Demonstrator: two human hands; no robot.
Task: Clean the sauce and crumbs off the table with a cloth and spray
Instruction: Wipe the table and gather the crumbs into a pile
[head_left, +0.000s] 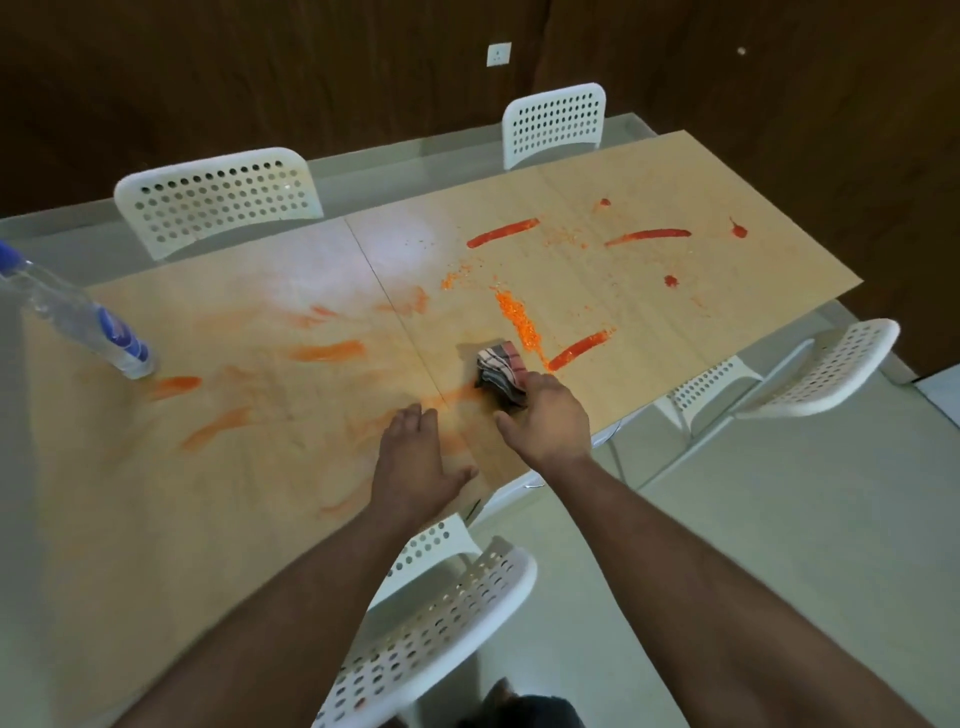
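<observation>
Left hand (415, 457) flat; right hand (545, 415) apparently curled, gripping.

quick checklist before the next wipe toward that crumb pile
1. Cloth gripped by right hand: ok.
2. Left hand flat on the table, out of the cloth's path: ok.
3. Crumb pile just ahead of the cloth, nothing between: ok.
4. Sauce streak beside the pile untouched: not ok, still to wipe.
5. Spray bottle upright at the far left, away from the stroke: ok.
6. Surface ahead already sprayed: cannot tell.
</observation>
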